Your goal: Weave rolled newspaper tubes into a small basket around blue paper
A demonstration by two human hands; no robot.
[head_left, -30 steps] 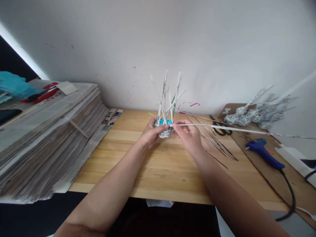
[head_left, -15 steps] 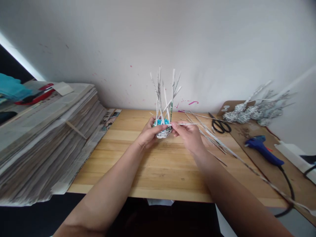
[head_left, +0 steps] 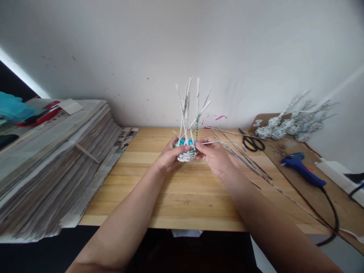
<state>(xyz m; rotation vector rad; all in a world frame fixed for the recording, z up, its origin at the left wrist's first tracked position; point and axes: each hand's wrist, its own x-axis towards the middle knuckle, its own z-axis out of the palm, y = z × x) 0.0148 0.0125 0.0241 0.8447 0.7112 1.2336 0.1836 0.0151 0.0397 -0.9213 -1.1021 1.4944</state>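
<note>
A small woven basket (head_left: 186, 153) of rolled newspaper tubes, with a blue filling and several upright spokes (head_left: 191, 110), stands above the wooden table (head_left: 182, 197). My left hand (head_left: 168, 155) cups the basket's left side, fingers wrapped round it. My right hand (head_left: 214, 154) is at its right side, pinching a long paper tube (head_left: 284, 191) that trails away to the right over the table.
A tall stack of newspapers (head_left: 48, 159) fills the left. Loose paper tubes (head_left: 241, 155) and black scissors (head_left: 251, 142) lie at the right. Farther right on a cardboard sheet (head_left: 318, 197) are a blue glue gun (head_left: 301, 170) and several woven pieces (head_left: 287, 129).
The long tube in my right hand has swung from pointing level to the right down toward the table's near right edge. The basket has turned a little between my hands.
</note>
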